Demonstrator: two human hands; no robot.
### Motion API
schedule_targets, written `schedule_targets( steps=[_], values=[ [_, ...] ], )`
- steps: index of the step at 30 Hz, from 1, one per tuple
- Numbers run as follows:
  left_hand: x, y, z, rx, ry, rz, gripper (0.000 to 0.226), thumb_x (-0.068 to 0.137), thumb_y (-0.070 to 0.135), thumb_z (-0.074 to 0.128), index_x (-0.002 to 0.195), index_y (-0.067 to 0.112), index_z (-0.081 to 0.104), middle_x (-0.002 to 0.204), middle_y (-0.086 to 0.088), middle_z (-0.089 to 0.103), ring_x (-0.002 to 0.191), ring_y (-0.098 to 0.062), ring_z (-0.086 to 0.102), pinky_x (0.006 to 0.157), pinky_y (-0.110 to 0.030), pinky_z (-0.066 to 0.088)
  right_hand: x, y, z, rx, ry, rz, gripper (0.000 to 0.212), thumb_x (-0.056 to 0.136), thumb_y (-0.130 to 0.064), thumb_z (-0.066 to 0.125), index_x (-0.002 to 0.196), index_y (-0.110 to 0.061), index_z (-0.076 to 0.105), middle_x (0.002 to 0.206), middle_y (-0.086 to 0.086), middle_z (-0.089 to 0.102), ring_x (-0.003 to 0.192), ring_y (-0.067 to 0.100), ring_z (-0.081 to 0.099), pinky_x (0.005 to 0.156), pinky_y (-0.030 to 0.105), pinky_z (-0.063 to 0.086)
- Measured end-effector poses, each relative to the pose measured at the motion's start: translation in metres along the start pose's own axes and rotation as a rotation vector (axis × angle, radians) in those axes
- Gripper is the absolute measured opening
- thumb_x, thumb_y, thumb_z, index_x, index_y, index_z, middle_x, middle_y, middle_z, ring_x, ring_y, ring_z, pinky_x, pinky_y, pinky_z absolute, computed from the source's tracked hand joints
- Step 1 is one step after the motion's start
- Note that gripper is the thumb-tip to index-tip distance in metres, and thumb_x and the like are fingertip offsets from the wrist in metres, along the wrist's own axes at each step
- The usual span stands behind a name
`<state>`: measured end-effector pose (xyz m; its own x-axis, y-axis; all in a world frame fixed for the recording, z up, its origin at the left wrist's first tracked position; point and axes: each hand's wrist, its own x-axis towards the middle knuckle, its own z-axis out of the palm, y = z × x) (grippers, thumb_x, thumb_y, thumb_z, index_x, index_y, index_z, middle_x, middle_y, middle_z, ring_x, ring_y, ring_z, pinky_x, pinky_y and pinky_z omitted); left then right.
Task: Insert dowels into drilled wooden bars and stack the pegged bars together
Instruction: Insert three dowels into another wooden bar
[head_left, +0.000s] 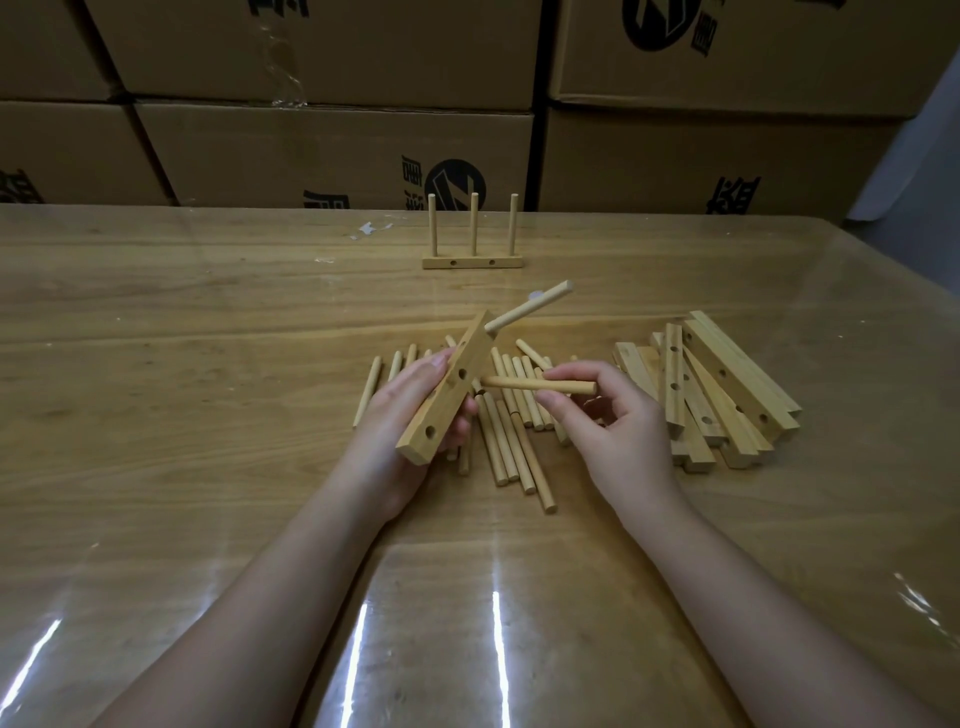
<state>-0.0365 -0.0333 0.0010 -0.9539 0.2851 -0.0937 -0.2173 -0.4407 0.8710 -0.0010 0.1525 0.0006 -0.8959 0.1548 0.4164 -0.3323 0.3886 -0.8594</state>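
Left forearm (249, 597) and right forearm (753, 597) reach in over glossy table (208, 312). Left hand (410, 415) grasps drilled bar (447, 395), fingers curled round it, bar tilted with its upper end away from the camera. One inserted dowel (527, 306) sticks out of the bar's top hole, angled up to the right; middle and lower holes show open. Right hand (613, 421) pinches a second dowel (540, 385) between thumb and fingers, held about level, its left tip just beside the bar's right edge near the middle hole; cannot tell if it touches. Loose dowels (514, 452) lie scattered on the table under and between the hands. Heap of spare bars (727, 384) lies to the right. Finished bar (471, 262) rests farther back with three dowels upright. Cardboard boxes (332, 156) stacked behind the table.
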Motion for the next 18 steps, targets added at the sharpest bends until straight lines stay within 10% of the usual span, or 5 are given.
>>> schedule_targets(
  steps=[18],
  values=[
    [0.0006, -0.0006, -0.0005, 0.060, 0.040, 0.007, 0.023, 0.086, 0.033, 0.060, 0.104, 0.028, 0.072, 0.085, 0.003, 0.072, 0.070, -0.009, 0.067, 0.056, -0.020, 0.053, -0.0005, 0.0004, 0.0032, 0.066, -0.077, -0.014, 0.020, 0.081, -0.020, 0.068, 0.091, -0.037, 0.064, 0.091, -0.017, 0.066, 0.087, 0.002, 0.063, 0.071, 0.017, 0.052]
  ],
)
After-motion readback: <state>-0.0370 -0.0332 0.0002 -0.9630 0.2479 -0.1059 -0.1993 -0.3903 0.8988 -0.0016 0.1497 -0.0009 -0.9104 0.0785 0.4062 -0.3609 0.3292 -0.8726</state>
